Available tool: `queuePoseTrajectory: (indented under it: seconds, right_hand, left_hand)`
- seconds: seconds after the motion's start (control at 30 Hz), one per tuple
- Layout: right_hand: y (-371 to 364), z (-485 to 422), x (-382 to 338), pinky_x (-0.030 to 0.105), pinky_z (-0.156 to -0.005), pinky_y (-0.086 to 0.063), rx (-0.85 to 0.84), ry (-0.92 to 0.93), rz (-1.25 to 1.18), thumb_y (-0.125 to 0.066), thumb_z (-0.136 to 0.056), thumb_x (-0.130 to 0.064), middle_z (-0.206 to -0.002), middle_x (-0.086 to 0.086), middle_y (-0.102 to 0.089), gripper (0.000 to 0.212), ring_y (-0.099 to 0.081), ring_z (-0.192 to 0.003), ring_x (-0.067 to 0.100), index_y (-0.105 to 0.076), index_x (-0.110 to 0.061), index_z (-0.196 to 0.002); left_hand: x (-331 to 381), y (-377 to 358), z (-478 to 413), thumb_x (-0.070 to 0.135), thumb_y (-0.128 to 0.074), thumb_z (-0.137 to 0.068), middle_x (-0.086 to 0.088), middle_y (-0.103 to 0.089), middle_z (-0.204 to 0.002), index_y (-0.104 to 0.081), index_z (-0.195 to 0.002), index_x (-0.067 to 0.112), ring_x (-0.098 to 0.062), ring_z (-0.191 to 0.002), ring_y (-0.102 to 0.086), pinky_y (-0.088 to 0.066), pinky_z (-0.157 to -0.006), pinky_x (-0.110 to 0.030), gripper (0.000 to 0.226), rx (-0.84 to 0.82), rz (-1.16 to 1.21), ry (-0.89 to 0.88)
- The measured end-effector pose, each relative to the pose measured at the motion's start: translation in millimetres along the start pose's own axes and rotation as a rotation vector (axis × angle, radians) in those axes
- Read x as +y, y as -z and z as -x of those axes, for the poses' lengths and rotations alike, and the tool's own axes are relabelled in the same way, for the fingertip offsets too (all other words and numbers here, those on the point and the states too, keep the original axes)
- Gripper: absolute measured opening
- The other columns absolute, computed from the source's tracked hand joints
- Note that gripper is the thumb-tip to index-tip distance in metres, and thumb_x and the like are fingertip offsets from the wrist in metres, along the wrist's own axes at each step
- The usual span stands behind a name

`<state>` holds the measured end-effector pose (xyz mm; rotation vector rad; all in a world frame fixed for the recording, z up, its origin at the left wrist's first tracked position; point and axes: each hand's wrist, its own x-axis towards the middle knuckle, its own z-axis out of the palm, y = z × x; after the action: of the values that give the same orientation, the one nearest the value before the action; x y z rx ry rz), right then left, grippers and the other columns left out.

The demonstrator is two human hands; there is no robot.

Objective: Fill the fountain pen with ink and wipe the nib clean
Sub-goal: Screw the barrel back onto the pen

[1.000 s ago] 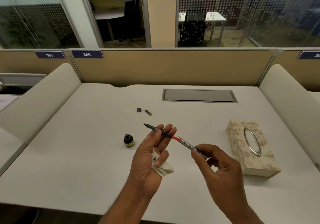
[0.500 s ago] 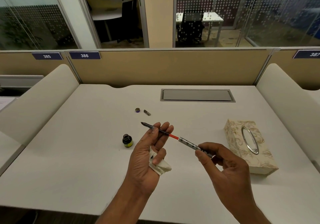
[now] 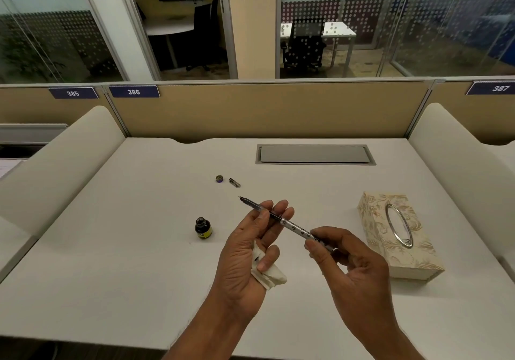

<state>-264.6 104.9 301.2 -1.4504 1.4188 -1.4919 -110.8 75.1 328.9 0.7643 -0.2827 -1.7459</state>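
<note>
Your left hand (image 3: 245, 251) pinches the fountain pen (image 3: 281, 221) near its front between thumb and the upper fingers, while the curled lower fingers clamp a crumpled tissue (image 3: 269, 274) against the palm. Your right hand (image 3: 351, 265) grips the pen's patterned rear end between thumb and fingertips. The pen slants with its nib (image 3: 242, 199) pointing to about 10 o'clock. At 9 o'clock from your left hand the open ink bottle (image 3: 203, 228) stands upright on the desk (image 3: 111, 248); its cap (image 3: 219, 178) and a small metal part (image 3: 234, 182) lie at 12 o'clock. The tissue box (image 3: 395, 234) lies at 3 o'clock.
</note>
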Motion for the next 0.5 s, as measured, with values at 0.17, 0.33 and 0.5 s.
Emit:
queuePoseTrajectory:
  seconds: [0.17, 0.33, 0.5]
  right_hand:
    - [-5.6, -1.9, -4.0, 0.017, -0.073, -0.056, 0.001, 0.035, 0.027, -0.073, -0.085, -0.023, -0.088, -0.015, -0.075, 0.017, -0.07, -0.085, 0.015, -0.073, -0.038, -0.093]
    - [-4.9, -3.1, 1.1, 0.018, -0.074, -0.057, 0.016, 0.021, 0.018, -0.073, -0.085, -0.024, -0.086, -0.013, -0.075, 0.013, -0.07, -0.084, 0.016, -0.074, -0.033, -0.093]
    - [-4.5, -2.8, 5.7, 0.02, -0.076, -0.057, 0.008, -0.019, -0.014, -0.073, -0.083, -0.031, -0.087, -0.012, -0.076, 0.014, -0.071, -0.084, 0.019, -0.072, -0.036, -0.096]
  left_hand:
    - [-6.4, -4.5, 3.3, 0.011, -0.058, -0.09, -0.016, -0.074, -0.127, -0.068, -0.121, 0.004, -0.026, -0.116, -0.072, -0.031, -0.033, -0.015, 0.033, -0.027, -0.102, 0.009]
    - [-2.3, -6.9, 2.7, 0.018, -0.062, -0.088, -0.011, -0.073, -0.129, -0.066, -0.13, 0.008, -0.025, -0.118, -0.071, -0.032, -0.035, -0.014, 0.043, -0.036, -0.217, -0.026]
    - [3.0, -7.3, -1.4, 0.028, -0.055, -0.098, -0.012, -0.074, -0.127, -0.066, -0.129, 0.011, -0.026, -0.117, -0.072, -0.032, -0.035, -0.015, 0.038, 0.007, -0.184, -0.057]
